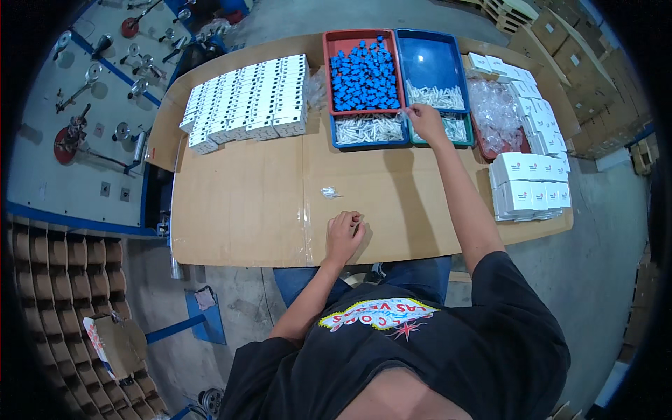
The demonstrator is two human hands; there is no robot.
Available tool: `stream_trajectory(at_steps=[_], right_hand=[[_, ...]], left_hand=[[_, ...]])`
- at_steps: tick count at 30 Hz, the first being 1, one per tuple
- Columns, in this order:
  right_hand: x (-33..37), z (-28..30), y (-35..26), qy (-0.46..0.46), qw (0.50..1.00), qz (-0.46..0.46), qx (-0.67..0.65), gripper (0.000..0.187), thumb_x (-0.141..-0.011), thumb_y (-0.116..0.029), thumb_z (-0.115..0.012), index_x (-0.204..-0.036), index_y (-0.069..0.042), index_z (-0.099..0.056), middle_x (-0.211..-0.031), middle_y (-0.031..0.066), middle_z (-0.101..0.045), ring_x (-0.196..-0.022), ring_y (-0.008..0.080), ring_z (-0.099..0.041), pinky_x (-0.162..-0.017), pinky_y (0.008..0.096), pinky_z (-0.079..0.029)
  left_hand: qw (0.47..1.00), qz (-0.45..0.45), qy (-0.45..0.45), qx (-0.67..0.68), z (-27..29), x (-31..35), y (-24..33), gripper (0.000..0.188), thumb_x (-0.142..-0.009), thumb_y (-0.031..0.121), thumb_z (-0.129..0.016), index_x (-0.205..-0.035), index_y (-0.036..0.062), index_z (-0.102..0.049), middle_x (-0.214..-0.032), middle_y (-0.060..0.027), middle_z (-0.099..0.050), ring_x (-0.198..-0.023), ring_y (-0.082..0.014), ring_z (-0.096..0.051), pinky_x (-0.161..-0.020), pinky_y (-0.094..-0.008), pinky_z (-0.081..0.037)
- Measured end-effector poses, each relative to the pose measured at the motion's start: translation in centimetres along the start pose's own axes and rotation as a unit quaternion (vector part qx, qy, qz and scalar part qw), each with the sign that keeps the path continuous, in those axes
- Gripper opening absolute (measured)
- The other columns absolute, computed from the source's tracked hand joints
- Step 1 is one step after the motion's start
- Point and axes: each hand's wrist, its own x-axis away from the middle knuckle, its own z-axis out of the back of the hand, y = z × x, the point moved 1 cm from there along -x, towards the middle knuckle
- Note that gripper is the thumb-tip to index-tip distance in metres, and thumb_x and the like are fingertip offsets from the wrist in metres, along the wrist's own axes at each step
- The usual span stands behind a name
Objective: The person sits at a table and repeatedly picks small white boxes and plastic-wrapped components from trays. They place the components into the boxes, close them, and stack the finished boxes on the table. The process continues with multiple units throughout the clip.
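My right hand (427, 124) reaches across to the trays, its fingers pinched together at the corner where they meet. Something small and pale may be at its fingertips, too small to name. Beneath and beside it are a blue tray of white slim pieces (369, 131), a green tray (470, 143) with similar pieces, and a red tray (327, 77) heaped with small blue parts (362, 75). My left hand (344, 234) rests near the table's front edge, fingers curled in; what they hold, if anything, is hidden. Just beyond lies a small clear packet with white contents (330, 192).
Rows of white boxes (252, 98) stand at the back left of the cardboard-covered table (238, 203). At right are a red tray of clear plastic bags (495, 112) and stacked white boxes (528, 185). A larger blue tray (428, 59) holds white pieces.
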Motion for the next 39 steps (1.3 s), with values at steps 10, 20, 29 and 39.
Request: stream_trajectory(at_steps=[10, 20, 29, 39], right_hand=[[0.2, 12.1, 14.7, 0.19, 0.851, -0.262, -0.414, 0.027, -0.103, -0.016, -0.064, -0.123, 0.001, -0.068, -0.096, 0.0108, -0.073, -0.07, 0.0154, -0.067, -0.057, 0.0296, -0.052], [9.9, -2.0, 4.7, -0.111, 0.968, -0.127, -0.187, 0.026, -0.101, -0.015, -0.067, -0.124, -0.003, -0.074, -0.107, 0.01, -0.078, -0.086, 0.0154, -0.073, -0.074, 0.0329, -0.059], [19.2, -14.5, -12.2, -0.196, 0.959, 0.162, -0.126, 0.022, -0.085, -0.007, -0.074, -0.107, -0.004, -0.076, -0.093, 0.0164, -0.071, -0.088, 0.0372, -0.072, -0.083, 0.0413, -0.059], [20.3, -6.4, -9.5, -0.365, 0.824, -0.15, -0.405, 0.01, -0.099, -0.004, -0.071, -0.108, 0.001, -0.072, -0.086, 0.0038, -0.072, -0.077, 0.0088, -0.066, -0.068, 0.0268, -0.055]], left_hand=[[1.0, 0.01, -0.019, -0.008, -0.7, -0.1, 0.2, 0.025, -0.09, 0.016, -0.076, -0.113, 0.0077, -0.07, -0.098, -0.0059, -0.069, -0.089, -0.0222, -0.067, -0.089, -0.0404, -0.047], [1.0, 0.015, -0.012, 0.0, -0.2, 0.2, 0.0, 0.024, -0.09, 0.018, -0.077, -0.11, 0.0077, -0.069, -0.1, -0.0056, -0.07, -0.091, -0.0223, -0.07, -0.09, -0.0405, -0.046], [0.999, 0.024, -0.001, -0.021, -0.2, 0.4, -1.3, 0.017, -0.092, 0.013, -0.076, -0.105, 0.0045, -0.068, -0.092, -0.007, -0.066, -0.089, -0.024, -0.067, -0.086, -0.0409, -0.049], [0.927, 0.176, 0.105, 0.315, 2.2, -1.4, 1.4, 0.067, -0.099, 0.014, -0.075, -0.156, 0.0085, -0.041, -0.139, -0.0155, -0.057, -0.124, -0.0246, -0.06, -0.094, -0.0351, -0.056]])
